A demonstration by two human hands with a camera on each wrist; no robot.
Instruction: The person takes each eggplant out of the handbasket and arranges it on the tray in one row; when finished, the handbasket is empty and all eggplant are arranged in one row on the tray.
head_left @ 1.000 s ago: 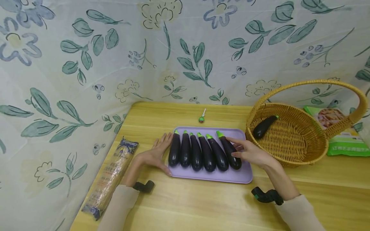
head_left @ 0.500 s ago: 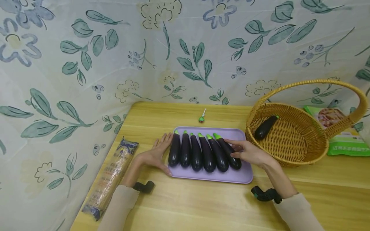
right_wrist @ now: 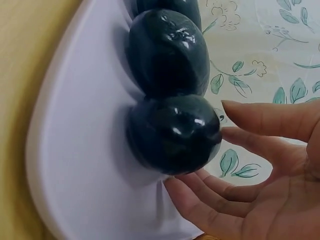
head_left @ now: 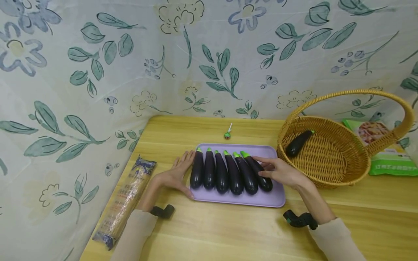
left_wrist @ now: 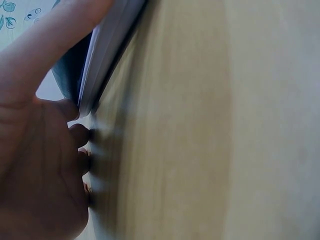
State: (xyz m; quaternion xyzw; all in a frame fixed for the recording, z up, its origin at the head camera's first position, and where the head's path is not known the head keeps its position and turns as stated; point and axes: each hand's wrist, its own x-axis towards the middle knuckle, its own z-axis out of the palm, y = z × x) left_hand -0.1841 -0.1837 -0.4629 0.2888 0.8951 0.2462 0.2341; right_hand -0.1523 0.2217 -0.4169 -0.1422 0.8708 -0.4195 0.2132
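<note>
Several dark purple eggplants lie side by side on a lilac tray (head_left: 277,197), their green stem ends pointing away. The rightmost eggplant (head_left: 257,170) leans slightly, its stem close to its neighbour's. My right hand (head_left: 282,172) touches this eggplant's right side with its fingertips, the thumb nearer its round end. In the right wrist view, the fingers are loosely bent beside the eggplant (right_wrist: 172,135), the thumb tip close to its surface. My left hand (head_left: 173,177) rests spread at the tray's left edge, next to the leftmost eggplant (head_left: 197,170).
To the right stands a wicker basket (head_left: 326,175) with a tall handle and one eggplant (head_left: 298,144) inside. Behind it lies a green food packet (head_left: 392,159). A lollipop (head_left: 227,135) lies beyond the tray, and a long noodle-like packet (head_left: 125,203) at the left table edge.
The rightmost eggplant's stem end has swung left toward its neighbour, with my right fingers moving slightly left along with it. My left hand has stayed at the tray edge.
</note>
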